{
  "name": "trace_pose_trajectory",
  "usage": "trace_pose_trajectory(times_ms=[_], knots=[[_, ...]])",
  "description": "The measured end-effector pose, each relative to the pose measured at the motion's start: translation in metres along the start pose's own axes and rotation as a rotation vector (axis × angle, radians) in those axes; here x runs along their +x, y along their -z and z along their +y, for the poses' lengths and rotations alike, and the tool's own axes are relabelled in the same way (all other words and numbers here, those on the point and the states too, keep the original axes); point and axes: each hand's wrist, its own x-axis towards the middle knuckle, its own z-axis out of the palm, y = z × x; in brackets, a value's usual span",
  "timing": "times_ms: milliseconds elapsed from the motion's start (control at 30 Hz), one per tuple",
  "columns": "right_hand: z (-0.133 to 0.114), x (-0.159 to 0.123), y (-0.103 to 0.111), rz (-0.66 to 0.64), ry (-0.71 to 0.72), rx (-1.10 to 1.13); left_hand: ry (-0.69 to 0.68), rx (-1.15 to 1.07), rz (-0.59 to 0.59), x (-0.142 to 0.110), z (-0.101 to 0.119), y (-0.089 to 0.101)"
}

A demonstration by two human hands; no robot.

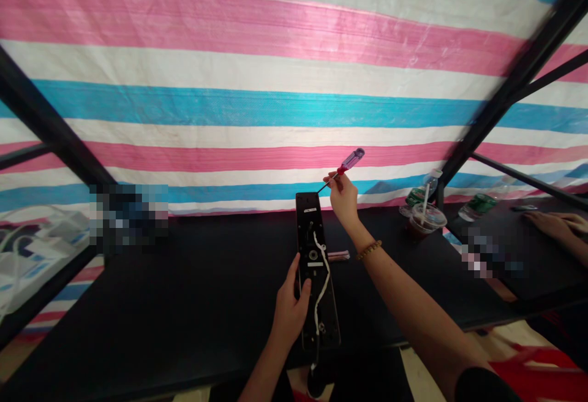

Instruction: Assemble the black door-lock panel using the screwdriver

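Note:
A long black panel (306,239) lies on the black table, with small fittings, pale labels and a white cable (325,288) running down its face and over the table's front edge. My left hand (292,304) grips the panel's left side, its thumb on the face. Between the fingers of my right hand (343,197) is a screwdriver (353,160) with a clear purple and red handle. The handle points up and to the right; the shaft slants down to the panel's top right corner. Whether the tip sits in a screw is too small to tell.
A pinkish slim bundle (339,256) lies right of the panel. Beyond my right arm stand a lidded cup (426,218) with a straw and a plastic bottle (416,197). Another bottle (478,206) and another person's hands (554,225) are on the right-hand table. White boxes (43,246) with cables fill the far left.

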Motion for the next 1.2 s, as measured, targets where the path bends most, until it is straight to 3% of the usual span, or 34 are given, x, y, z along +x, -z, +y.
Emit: trace_pose_trajectory(times_ms=[367,767,1200], knots=[[-0.002,-0.001,-0.002,0.010,0.003,0.056,0.018,-0.007,-0.027,0.001,0.000,0.001],[-0.008,-0.003,0.000,-0.036,0.084,-0.039,0.030,-0.025,-0.013,0.003,0.003,0.001],[-0.016,-0.002,0.000,-0.022,0.019,0.067,0.013,-0.012,0.000,0.002,0.002,0.000]])
